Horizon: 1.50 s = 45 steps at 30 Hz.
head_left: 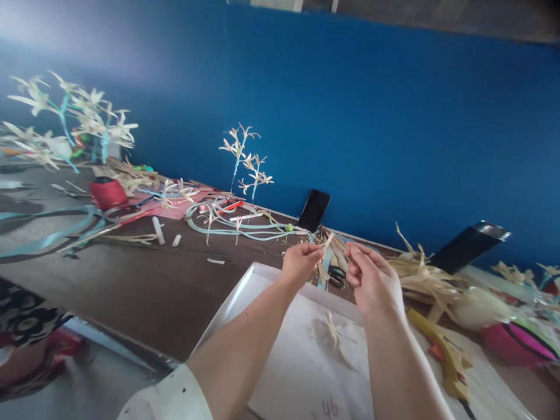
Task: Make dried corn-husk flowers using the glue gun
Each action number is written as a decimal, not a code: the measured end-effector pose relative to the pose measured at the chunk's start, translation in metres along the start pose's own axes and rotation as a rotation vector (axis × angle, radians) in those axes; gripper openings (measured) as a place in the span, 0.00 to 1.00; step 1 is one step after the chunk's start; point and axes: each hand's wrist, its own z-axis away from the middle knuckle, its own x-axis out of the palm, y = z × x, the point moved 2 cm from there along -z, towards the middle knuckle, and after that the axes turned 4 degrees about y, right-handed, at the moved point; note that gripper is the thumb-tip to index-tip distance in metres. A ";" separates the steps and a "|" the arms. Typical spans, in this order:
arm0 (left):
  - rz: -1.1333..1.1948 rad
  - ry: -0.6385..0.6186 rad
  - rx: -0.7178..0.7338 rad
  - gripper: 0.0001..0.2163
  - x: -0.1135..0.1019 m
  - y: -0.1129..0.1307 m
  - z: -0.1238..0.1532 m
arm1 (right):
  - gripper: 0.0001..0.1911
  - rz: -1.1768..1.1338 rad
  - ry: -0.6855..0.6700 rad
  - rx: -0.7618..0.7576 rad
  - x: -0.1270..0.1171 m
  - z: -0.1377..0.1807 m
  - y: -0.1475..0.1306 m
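My left hand [300,265] is pinched on a short pale strip of dried husk [328,241], which sticks up from the fingertips. Beside it, my right hand [371,271] has thumb and fingers pressed together; anything between them is too small to make out. The two hands are slightly apart, above the far edge of a shallow white box [266,273]. Inside the box lies a pale husk piece [335,338] with thin petal-like ends. Black-handled scissors [336,276] lie between and behind the hands, among husk scraps.
A yellow glue gun [446,356] lies right of the box. Behind are a phone [314,210], a dark flask [468,248], husk flowers [238,146] and looped pale-blue tubing [245,235]. A red spool [108,193] stands left, near another person's patterned clothing [26,309].
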 end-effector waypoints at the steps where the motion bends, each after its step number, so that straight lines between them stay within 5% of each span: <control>1: -0.013 0.006 0.015 0.12 -0.001 -0.001 0.000 | 0.16 0.032 -0.025 -0.033 0.000 0.004 -0.009; 4: 0.000 -0.003 -0.007 0.12 -0.002 -0.005 -0.002 | 0.15 0.260 -0.133 -0.125 -0.008 0.016 -0.034; 7: -0.016 -0.021 0.010 0.12 -0.003 -0.007 -0.002 | 0.15 0.765 -0.249 -0.157 -0.029 0.025 -0.044; 10: -0.013 -0.019 0.016 0.11 -0.003 -0.007 -0.002 | 0.12 1.127 -0.376 -0.175 -0.051 0.033 -0.036; 15: 0.013 -0.043 0.009 0.10 -0.001 -0.010 -0.002 | 0.13 1.345 -0.489 -0.048 -0.067 0.044 -0.001; 29: 0.009 -0.072 0.009 0.11 -0.001 -0.006 0.000 | 0.06 1.348 -0.462 -0.076 -0.067 0.051 0.032; 37: 0.031 -0.071 -0.015 0.10 -0.001 -0.007 -0.001 | 0.12 0.910 -0.266 0.060 -0.067 0.040 0.012; 45: -0.010 -0.135 0.029 0.11 0.002 0.001 0.006 | 0.19 0.476 -0.110 0.200 -0.061 0.039 0.021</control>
